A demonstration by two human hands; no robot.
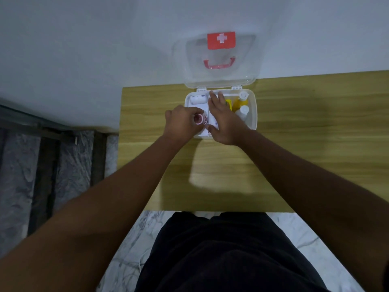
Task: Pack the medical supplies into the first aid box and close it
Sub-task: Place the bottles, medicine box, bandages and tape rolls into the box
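Partly hidden: left hand (181, 123) pinching red-white roll (199, 119); right hand (224, 121) spread, covering box (253, 114) contents.

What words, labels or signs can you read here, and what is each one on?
White cross on a red plate, a sign with no letters, on the open lid of the box.
Blue print on the white packs in the box: too blurred to read.
Red and white pattern on the roll in the left hand: no letters legible.
Bottles: no readable label.
Nothing else carries text.
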